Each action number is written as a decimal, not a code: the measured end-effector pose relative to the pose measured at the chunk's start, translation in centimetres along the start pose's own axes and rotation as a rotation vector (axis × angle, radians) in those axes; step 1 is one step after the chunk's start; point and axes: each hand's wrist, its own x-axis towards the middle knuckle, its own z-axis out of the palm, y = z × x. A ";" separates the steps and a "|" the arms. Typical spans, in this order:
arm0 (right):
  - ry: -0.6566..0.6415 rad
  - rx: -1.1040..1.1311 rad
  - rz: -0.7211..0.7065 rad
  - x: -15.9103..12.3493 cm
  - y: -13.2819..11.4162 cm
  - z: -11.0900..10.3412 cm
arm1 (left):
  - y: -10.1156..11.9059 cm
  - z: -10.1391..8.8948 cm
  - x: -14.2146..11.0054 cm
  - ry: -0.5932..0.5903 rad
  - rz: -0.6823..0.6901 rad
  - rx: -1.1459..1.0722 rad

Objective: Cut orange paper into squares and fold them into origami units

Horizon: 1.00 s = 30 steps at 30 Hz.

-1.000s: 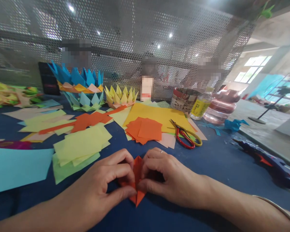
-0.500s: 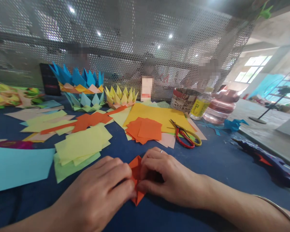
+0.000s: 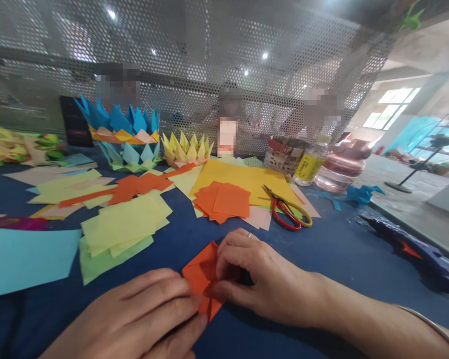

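Folded orange paper [image 3: 199, 269] lay btm ctr of frame btwn L hand [image 3: 142, 316] & R hand [image 3: 256, 271]: L's were near-straight, fingertips on its lower-left part; R's curled at its right side, couldn't tell if pinching.

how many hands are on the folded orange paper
2: the left hand at the lower left of the folded orange paper, the right hand at its right side.

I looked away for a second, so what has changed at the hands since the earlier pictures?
The left hand has uncurled and shifted slightly towards the person, fingers now straighter, uncovering more of the orange paper's left side. The right hand stayed at the paper; the scissors haven't moved.
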 end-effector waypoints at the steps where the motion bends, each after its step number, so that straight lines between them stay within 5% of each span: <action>1: 0.000 -0.001 0.000 0.0 0.0 0.0 | 0.0 -0.1 0.1 0.008 -0.004 0.000; 26: 0.004 -0.020 -0.009 0.1 -0.2 0.1 | -0.7 -0.9 3.7 -0.500 -0.690 -0.477; 30: 0.006 -0.053 -0.012 0.1 0.0 0.3 | -0.6 -0.7 4.1 -0.487 -0.701 -0.460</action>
